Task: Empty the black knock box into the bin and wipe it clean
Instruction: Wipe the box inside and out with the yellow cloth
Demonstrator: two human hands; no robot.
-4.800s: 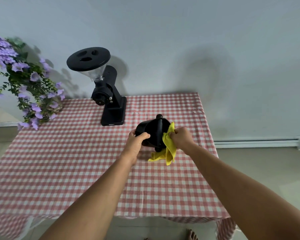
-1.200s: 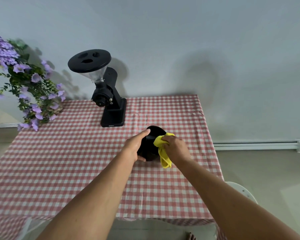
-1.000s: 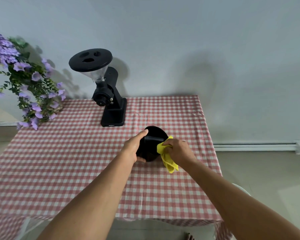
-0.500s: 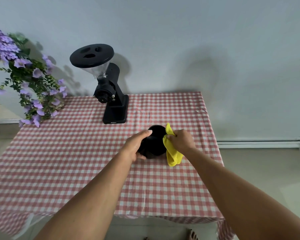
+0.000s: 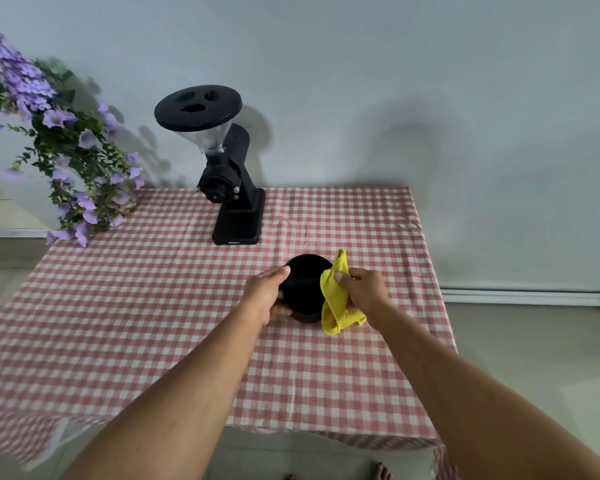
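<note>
the left hand (image 5: 265,294) grips the black knock box (image 5: 303,285), on the checked tablecloth (image 5: 153,306), from its 9 o'clock side. the right hand (image 5: 362,292) clutches a yellow cloth (image 5: 335,301) against its 3 o'clock rim. a grinder (image 5: 234,202) stands beyond at 11 o'clock.

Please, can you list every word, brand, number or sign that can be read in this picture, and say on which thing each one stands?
Small white print on the foot of the black grinder: too small to read.
No writing shows on the knock box, the yellow cloth or the tablecloth.
</note>
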